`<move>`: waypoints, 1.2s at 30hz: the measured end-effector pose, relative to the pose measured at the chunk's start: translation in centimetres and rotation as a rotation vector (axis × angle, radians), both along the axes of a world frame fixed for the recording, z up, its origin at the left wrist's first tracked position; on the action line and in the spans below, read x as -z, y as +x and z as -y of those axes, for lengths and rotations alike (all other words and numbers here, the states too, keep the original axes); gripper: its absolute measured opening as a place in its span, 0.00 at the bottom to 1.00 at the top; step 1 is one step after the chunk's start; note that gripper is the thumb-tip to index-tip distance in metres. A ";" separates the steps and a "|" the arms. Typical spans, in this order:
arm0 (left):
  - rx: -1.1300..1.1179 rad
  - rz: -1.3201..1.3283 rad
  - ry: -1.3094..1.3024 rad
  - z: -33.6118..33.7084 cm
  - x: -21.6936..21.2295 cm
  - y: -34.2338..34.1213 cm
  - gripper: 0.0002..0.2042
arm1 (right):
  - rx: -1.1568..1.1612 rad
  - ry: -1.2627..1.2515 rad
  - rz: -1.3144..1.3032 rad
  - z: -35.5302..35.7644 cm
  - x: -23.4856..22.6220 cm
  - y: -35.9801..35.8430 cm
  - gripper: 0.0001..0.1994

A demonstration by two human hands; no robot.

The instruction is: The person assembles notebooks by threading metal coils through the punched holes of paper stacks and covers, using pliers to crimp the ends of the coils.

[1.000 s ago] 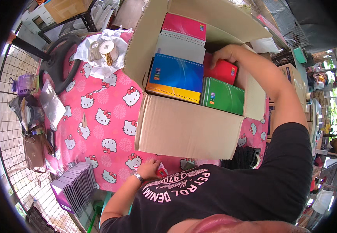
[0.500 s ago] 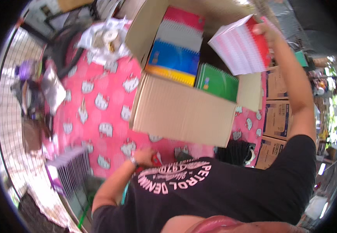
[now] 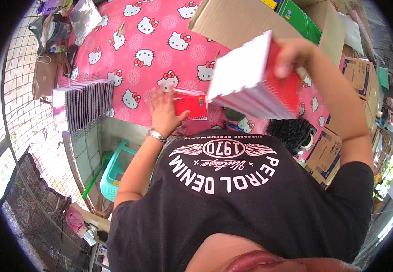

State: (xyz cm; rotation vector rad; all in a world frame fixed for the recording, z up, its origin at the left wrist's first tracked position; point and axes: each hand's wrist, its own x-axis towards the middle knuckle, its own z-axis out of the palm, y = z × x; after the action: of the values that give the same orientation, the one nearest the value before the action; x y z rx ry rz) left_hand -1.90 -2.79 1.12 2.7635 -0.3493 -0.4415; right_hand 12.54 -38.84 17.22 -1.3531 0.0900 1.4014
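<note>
My right hand (image 3: 294, 55) is closed on a thick stack of red spiral notebooks (image 3: 278, 88), gripping it from the right above the table. The stack is tilted, with its white page edges facing left. My left hand (image 3: 165, 111) has its fingers spread at the left edge of red notebooks (image 3: 196, 108) lying on the table. Its thumb is against or just over the red cover; firm contact is hard to make out. Behind my right hand stands an open cardboard box (image 3: 242, 22), with a green spiral notebook (image 3: 300, 20) partly showing inside.
A pink patterned cloth (image 3: 133, 59) covers the table. A row of purple-edged spiral notebooks (image 3: 85, 104) stands at the left edge. Below it is a turquoise plastic stool (image 3: 115, 172). Black spiral bindings (image 3: 291, 136) lie near my body; closed cartons (image 3: 325, 152) stand at the right.
My right hand has brought the red notebook stack from above the box toward me. My left hand's fingers are now spread beside the red notebooks. The head view has tilted downward.
</note>
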 end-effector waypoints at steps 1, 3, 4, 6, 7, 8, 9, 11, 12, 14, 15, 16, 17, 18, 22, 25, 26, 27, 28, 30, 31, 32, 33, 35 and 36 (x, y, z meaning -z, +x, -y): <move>-0.093 -0.008 -0.161 -1.8 2.6 -1.5 0.48 | -0.071 0.015 -0.041 -3.4 0.3 -0.2 0.30; -0.257 -0.018 -0.482 -4.5 6.5 -2.9 0.44 | -0.155 0.082 -0.083 -8.7 1.3 -0.9 0.25; -0.370 -0.074 -0.605 -4.7 6.2 -3.0 0.42 | -0.272 0.113 -0.079 -11.0 2.9 -1.0 0.25; -0.567 -0.205 -0.850 -4.6 4.5 -2.8 0.40 | -0.342 0.139 -0.233 -14.3 7.9 -1.8 0.24; -0.676 -0.274 -0.973 -4.3 3.6 -3.1 0.39 | -0.346 0.150 -0.204 -15.8 9.1 -2.3 0.22; -0.780 -0.345 -1.095 -3.7 2.6 -3.4 0.39 | -0.359 0.157 -0.196 -17.1 11.3 -3.2 0.24; -0.887 -0.418 -1.214 -3.1 1.8 -3.8 0.39 | -0.425 0.061 -0.085 -18.1 12.6 -3.8 0.25; -0.949 -0.460 -1.299 -1.1 1.0 -4.5 0.41 | -0.561 -0.134 0.151 -19.7 13.6 -4.3 0.27; -0.980 -0.496 -1.362 -0.5 0.8 -4.4 0.41 | -0.567 -0.136 0.188 -19.8 13.6 -4.3 0.29; -0.965 -0.476 -1.413 -0.4 0.9 -4.0 0.40 | -0.571 -0.145 0.266 -19.9 13.4 -4.4 0.33; -0.917 -0.452 -1.319 -0.4 0.9 -4.0 0.39 | -0.619 -0.179 0.354 -20.0 13.2 -4.6 0.34; -0.866 -0.428 -1.224 -0.4 0.9 -4.1 0.38 | -0.666 -0.215 0.441 -20.2 13.2 -5.0 0.35; -0.805 -0.401 -1.131 -0.1 0.2 -3.5 0.38 | -0.706 -0.256 0.532 -20.2 13.2 -5.1 0.36; -0.865 -0.472 -1.238 0.2 -0.1 -3.2 0.38 | -0.712 -0.241 0.587 -20.1 13.2 -5.0 0.39; -0.703 -0.486 -1.208 -1.6 1.5 -4.5 0.27 | -0.491 -0.219 1.002 -18.9 8.5 -5.8 0.46; -0.811 -0.508 -1.291 -1.7 2.6 -6.0 0.25 | -0.030 0.007 1.178 -13.4 -4.2 -1.3 0.27; -0.836 -0.514 -1.258 -1.3 1.4 -5.8 0.25 | 0.099 -0.073 1.350 -9.3 -7.3 1.2 0.24; -0.852 -0.520 -1.227 -0.9 0.3 -5.5 0.25 | 0.186 -0.209 1.445 -4.4 -8.6 4.7 0.22; -0.887 -0.512 -1.250 -0.8 0.5 -5.7 0.24 | 0.243 -0.437 1.474 1.7 -8.0 9.1 0.19; -0.789 -0.474 -1.183 -1.4 1.6 -5.9 0.23 | 0.138 -0.957 1.421 15.6 -4.6 18.5 0.14; -0.778 -0.569 -1.227 -2.0 2.3 -5.8 0.23 | -0.065 -1.217 1.338 23.9 -2.3 21.3 0.11; -0.707 -0.528 -1.204 -2.1 2.1 -5.1 0.24 | -0.317 -1.347 1.259 29.7 0.7 23.1 0.09; -0.697 -0.458 -1.180 -1.7 1.8 -5.4 0.24 | -0.438 -1.335 1.079 29.3 2.9 25.4 0.09; -0.773 -0.365 -1.130 -1.3 2.5 -6.9 0.24 | -0.525 -1.180 0.829 27.0 8.3 26.1 0.10; -0.698 -0.438 -0.960 -2.0 2.0 -6.6 0.25 | -0.531 -1.107 0.728 26.5 10.5 25.4 0.10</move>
State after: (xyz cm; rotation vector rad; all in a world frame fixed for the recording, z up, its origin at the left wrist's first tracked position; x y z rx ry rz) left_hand -8.46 -0.79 -0.89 1.6357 0.4116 -0.4916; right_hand 37.95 -65.32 6.73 -2.9116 0.0108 1.1781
